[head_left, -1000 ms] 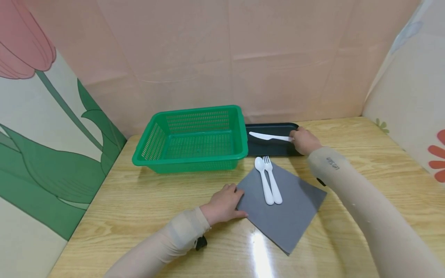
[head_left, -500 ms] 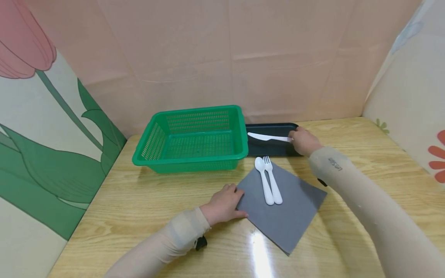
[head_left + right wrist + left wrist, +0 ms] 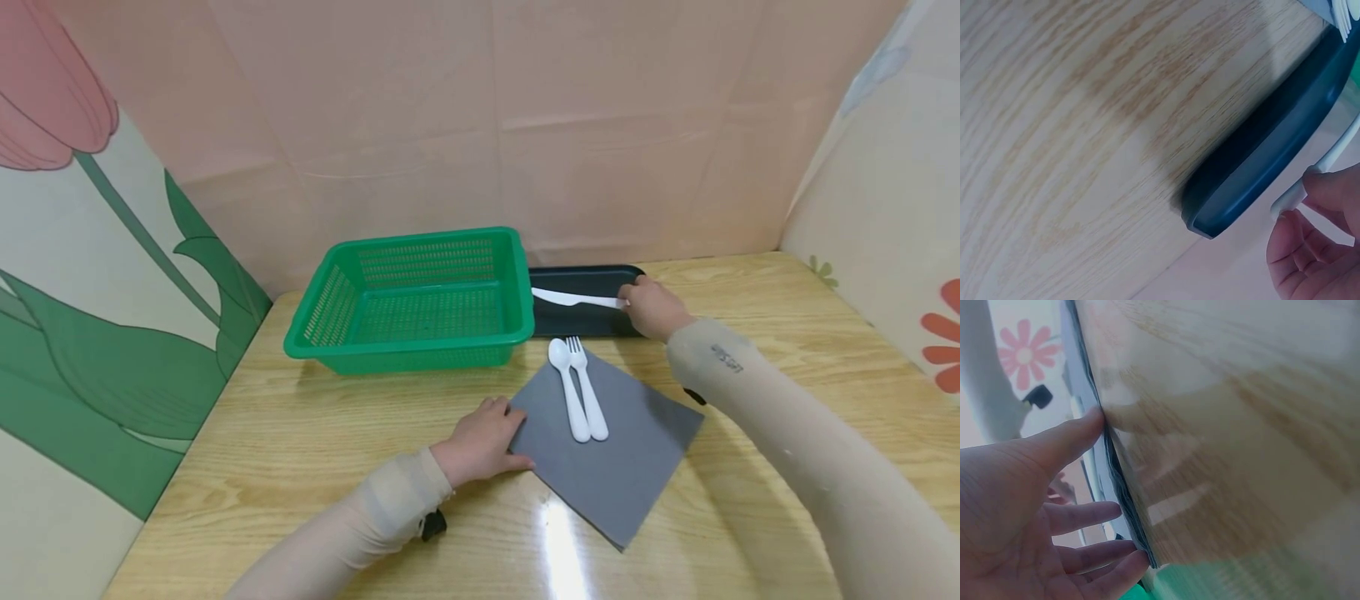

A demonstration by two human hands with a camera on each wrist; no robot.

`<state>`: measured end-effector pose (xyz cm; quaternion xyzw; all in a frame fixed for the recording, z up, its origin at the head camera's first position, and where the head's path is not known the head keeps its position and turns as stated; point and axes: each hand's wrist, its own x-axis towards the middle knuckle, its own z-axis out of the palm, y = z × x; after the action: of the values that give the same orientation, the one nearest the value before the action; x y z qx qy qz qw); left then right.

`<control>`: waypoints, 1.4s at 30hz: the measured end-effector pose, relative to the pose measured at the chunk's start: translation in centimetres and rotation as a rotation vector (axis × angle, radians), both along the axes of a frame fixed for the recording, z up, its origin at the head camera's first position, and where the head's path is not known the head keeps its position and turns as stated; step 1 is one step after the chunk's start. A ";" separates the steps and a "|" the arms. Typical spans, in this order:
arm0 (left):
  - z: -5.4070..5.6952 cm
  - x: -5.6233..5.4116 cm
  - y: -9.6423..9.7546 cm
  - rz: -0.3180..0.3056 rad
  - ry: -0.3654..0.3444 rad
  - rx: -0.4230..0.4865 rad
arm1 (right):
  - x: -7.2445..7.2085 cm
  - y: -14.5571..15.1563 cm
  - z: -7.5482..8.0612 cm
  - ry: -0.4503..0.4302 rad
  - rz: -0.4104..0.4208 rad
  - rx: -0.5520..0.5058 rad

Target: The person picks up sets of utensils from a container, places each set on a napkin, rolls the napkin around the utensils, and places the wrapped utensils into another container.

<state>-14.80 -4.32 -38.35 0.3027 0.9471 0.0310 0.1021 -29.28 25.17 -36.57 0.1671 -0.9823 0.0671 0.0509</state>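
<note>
Grey napkin point(image 3: 633, 454) braced; white knife point(image 3: 573, 298) held over black tray point(image 3: 592, 322).
Left hand point(image 3: 483, 440): fingers extended, touching napkin edge, probably steadying it beneath spoon point(image 3: 571, 400) and fork point(image 3: 589, 394). Right hand point(image 3: 654, 308): fingers pinch handle end, apparently leaving blade free. Basket point(image 3: 420, 345) masks tray's left end; tip contact with rim cannot be determined.

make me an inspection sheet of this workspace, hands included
Surface: wood-grain table, glare near the front
Job's things: white spoon and fork side by side on grey napkin; white knife over black tray; green basket beside tray, nothing seen inside
Clutter: nothing seen
Grip: left hand touches the napkin's edge; right hand pinches the knife's handle
Cables: nothing seen
Surroundings: pink backdrop behind, flower-patterned walls either side
</note>
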 end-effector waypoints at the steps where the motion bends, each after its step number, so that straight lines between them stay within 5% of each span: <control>1: 0.0 0.0 0.0 0.000 0.001 0.002 | 0.0 0.0 0.0 0.000 0.002 0.000; 42: 0.1 0.0 -0.1 -0.007 0.004 0.002 | 1.8 -0.5 1.3 -0.047 -0.002 -0.009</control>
<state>-14.82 -4.40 -38.29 0.3061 0.9462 0.0310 0.0998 -27.48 24.67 -35.24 0.1641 -0.9831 0.0753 0.0288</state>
